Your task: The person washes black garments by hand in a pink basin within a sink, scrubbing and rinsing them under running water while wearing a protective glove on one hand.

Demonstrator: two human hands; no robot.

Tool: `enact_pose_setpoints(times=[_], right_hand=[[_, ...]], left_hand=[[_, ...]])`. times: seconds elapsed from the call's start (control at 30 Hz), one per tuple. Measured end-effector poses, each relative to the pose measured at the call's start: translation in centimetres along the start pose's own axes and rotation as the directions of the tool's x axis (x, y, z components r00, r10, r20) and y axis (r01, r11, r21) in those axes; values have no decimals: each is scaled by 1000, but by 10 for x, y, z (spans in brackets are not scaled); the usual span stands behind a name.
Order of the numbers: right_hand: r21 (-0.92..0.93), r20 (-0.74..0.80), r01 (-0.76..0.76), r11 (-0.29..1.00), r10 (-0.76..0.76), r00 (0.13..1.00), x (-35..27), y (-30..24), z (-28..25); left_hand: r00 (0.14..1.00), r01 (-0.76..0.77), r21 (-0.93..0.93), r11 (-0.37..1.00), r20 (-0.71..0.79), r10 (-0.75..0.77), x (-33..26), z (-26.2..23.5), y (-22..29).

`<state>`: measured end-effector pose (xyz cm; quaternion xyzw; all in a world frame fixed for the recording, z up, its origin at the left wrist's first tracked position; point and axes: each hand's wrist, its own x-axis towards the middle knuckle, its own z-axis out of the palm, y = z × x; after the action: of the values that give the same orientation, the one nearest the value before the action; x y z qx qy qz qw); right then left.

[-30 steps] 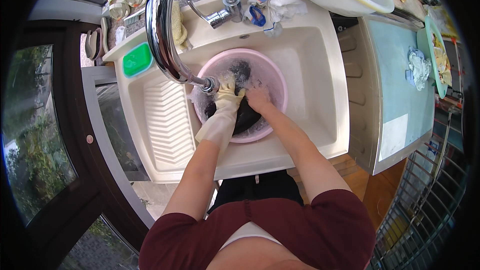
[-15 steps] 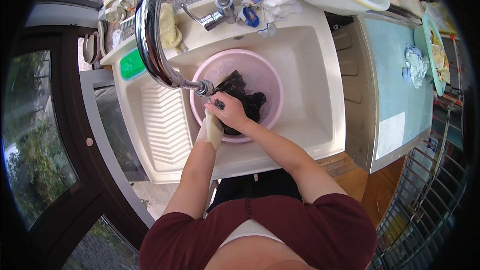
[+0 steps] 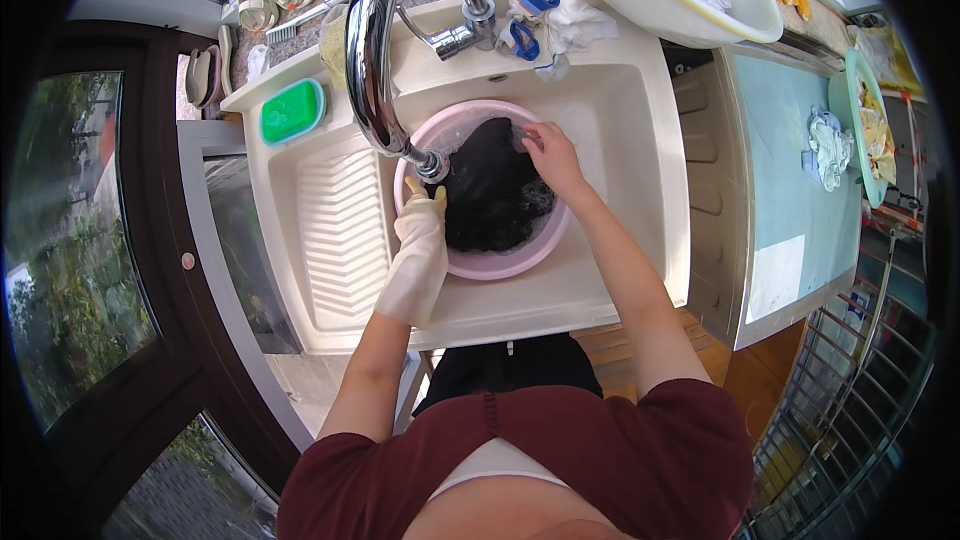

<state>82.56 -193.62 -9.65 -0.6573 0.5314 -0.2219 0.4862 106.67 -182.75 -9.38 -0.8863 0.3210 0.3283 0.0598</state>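
Black wet cloth garment (image 3: 492, 195) heaped in a round pink plastic basin (image 3: 478, 265), set in the cream sink (image 3: 620, 140) under the curved chrome tap (image 3: 372, 60). Left hand (image 3: 425, 225) in a pale rubber glove, laid over the basin's near-left rim, touching the garment's left edge; fingers partly hidden by the spout, grip impossible to tell. Bare right hand (image 3: 548, 152) at the garment's far-right edge, fingers curled and pinching the dark fabric. Garment thus between both hands. Green rectangular soap dish (image 3: 292, 111) on the sink's left corner, well apart.
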Motion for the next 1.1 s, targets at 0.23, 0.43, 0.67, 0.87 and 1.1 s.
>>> enact_pose_setpoints(times=[0.23,0.43,0.67,0.87,1.1], right_hand=[[-694,128,2,720,120,984,-10,27,129],[-490,-23,-206,847,223,975,16,30,71],[407,358,-247,879,95,929,-20,-32,110],[58,117,47,997,-53,992,-71,-103,112],[-503,1,-90,860,105,995,16,-57,51]], left_hand=[[718,-547,-43,836,-537,442,81,105,0],[942,-335,226,915,79,325,35,58,25],[947,95,-912,400,206,245,-23,4,-10],[714,-675,-421,606,-165,681,-33,13,-49],[923,-367,-52,929,105,370,-11,-12,-14]])
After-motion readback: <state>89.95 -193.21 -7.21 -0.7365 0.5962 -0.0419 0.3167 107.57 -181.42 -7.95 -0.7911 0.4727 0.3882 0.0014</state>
